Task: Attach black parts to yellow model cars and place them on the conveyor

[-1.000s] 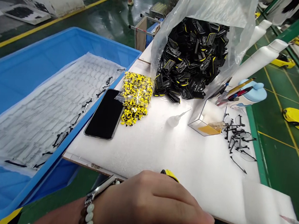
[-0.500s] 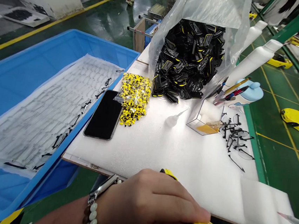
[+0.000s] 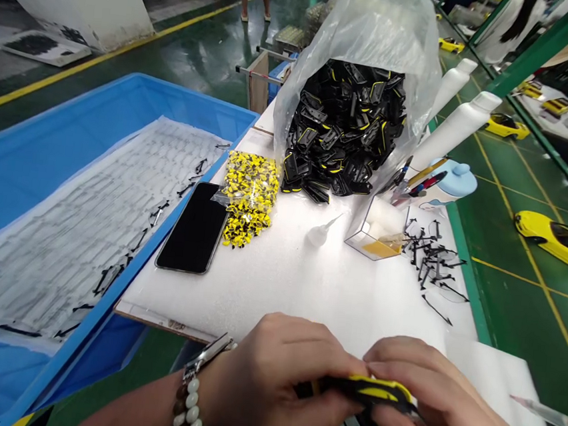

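Low in the view, my left hand (image 3: 282, 380) and my right hand (image 3: 452, 396) meet over a yellow and black model car part (image 3: 381, 390). My left fingers pinch its left end, and the right fingers close around its right end. Much of the part is hidden by the hands; a yellow strip shows below my left hand. Beyond them on the white foam-covered table (image 3: 256, 297) stands a small dropper bottle (image 3: 318, 235) with a thin tip. Thin black parts (image 3: 433, 257) lie scattered at the right edge.
A clear bag (image 3: 326, 29) of black parts (image 3: 347, 132) stands at the back. Left of it lie a bag of small yellow-black pieces (image 3: 250, 196) and a phone (image 3: 195, 228). A blue bin (image 3: 140, 85) adjoins the left. White bottles (image 3: 452, 132), a pen box (image 3: 375, 235) and a syringe-like tube (image 3: 546, 414) are right.
My right hand has come in from the lower right corner and taken hold of the yellow and black part, which is now raised and turned. The view has shifted slightly.
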### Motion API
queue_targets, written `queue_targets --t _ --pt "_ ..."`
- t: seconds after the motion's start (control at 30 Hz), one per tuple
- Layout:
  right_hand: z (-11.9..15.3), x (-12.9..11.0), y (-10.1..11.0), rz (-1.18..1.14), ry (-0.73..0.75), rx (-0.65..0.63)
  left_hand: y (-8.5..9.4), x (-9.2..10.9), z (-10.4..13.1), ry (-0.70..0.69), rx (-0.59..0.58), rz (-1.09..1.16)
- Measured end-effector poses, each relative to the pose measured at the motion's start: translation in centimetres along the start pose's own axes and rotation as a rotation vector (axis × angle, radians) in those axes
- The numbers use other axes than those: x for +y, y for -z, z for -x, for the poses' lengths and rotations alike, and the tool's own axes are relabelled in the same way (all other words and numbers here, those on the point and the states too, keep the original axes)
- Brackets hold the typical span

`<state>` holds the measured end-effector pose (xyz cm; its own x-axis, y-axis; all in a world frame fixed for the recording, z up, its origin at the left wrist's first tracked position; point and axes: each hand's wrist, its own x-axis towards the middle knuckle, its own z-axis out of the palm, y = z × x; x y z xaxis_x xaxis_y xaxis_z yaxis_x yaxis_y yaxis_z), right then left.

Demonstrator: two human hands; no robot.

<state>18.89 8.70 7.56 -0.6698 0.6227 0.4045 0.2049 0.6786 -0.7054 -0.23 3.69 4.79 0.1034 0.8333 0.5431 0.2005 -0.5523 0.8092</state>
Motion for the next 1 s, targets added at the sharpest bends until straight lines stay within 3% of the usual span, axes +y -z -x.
queue_targets --t 0.2,0.3,0.37,0.47,0.6,0.73,0.9,1.0 --pt "-1.1 -0.4 -2.0 -0.189 -0.091 0.157 1.1 1.0 -0.6 0.286 -0.13 0.03" --pt "-1.1 0.0 -2.5 -0.239 -0.089 0.166 1.3 1.3 -0.4 0.337 -0.121 0.023" --pt "-0.8 0.6 -2.4 -0.276 -0.113 0.091 1.2 1.1 -0.1 0.322 -0.083 0.035" --pt "-0.1 1.5 -2.2 -0.329 -0.28 -0.089 1.3 0.8 0.2 0.317 -0.045 0.048" --pt "0.4 1.6 -2.4 -0.367 -0.405 -0.25 2.2 0.8 -0.1 0.372 -0.111 0.091" --pt "0.0 1.2 -3.2 -0.418 -0.377 -0.221 3.0 1.5 -0.8 0.307 -0.167 0.053" --pt "0.4 1.6 -4.0 -0.419 -0.264 -0.133 2.5 1.8 -0.6 0.096 -0.113 -0.092" --pt "0.6 1.9 -4.2 -0.426 -0.221 -0.108 2.3 1.7 -0.2 0.106 -0.117 -0.074"
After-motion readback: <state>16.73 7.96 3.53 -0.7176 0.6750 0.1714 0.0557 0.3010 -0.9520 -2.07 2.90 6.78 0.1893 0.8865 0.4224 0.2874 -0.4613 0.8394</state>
